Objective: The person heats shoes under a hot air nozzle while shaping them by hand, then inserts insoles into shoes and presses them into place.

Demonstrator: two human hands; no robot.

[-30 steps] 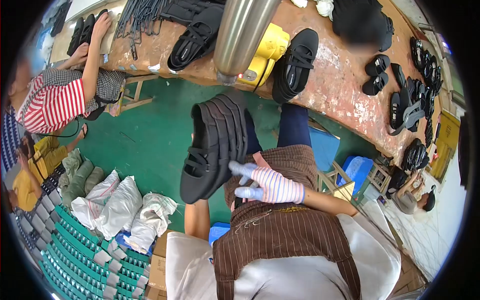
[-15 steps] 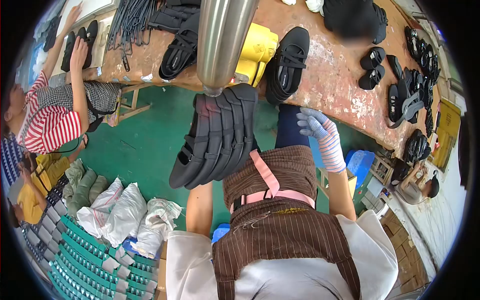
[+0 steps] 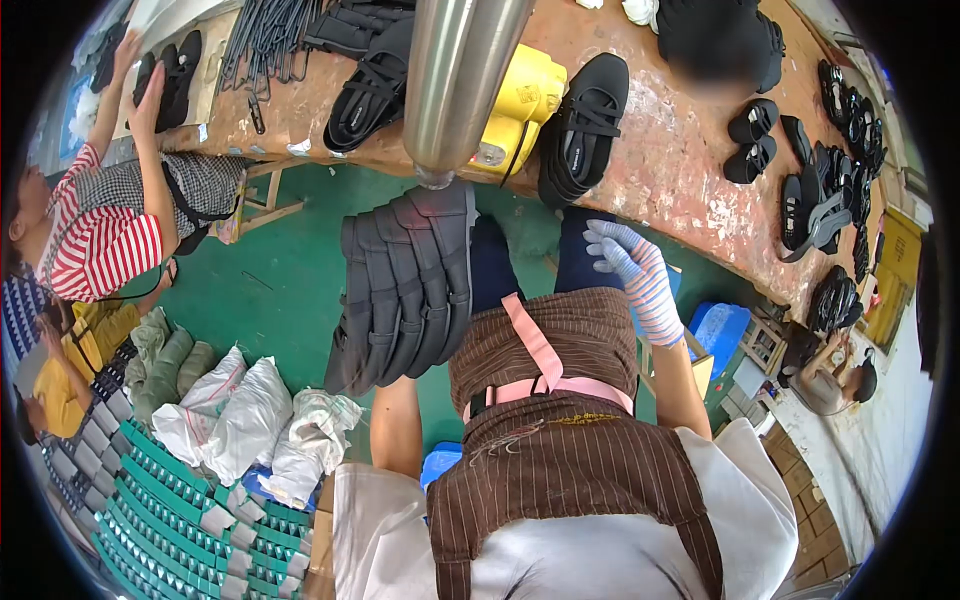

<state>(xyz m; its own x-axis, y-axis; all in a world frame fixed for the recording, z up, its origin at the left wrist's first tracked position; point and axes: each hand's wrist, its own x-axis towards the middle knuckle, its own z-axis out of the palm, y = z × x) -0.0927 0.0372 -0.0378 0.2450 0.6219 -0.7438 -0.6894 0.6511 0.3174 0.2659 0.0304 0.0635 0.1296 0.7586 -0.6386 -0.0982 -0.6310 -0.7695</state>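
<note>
While our striped-gloved right hand (image 3: 636, 278) hovers empty, loosely open, the stacked black strappy shoes (image 3: 408, 300) are by the tip of the silver metal tube (image 3: 460, 90), hiding our left hand, whose grip we cannot tell

- The long silver cylinder (image 3: 460, 90) was polished metal, smooth and glossy.
- The stacked black strapped shoes (image 3: 408, 295) looked matt.
- The broad brown worktop (image 3: 675, 165) appeared rough and scuffed.
- The brown pinstriped bib apron (image 3: 570, 475) was matt cloth.
</note>
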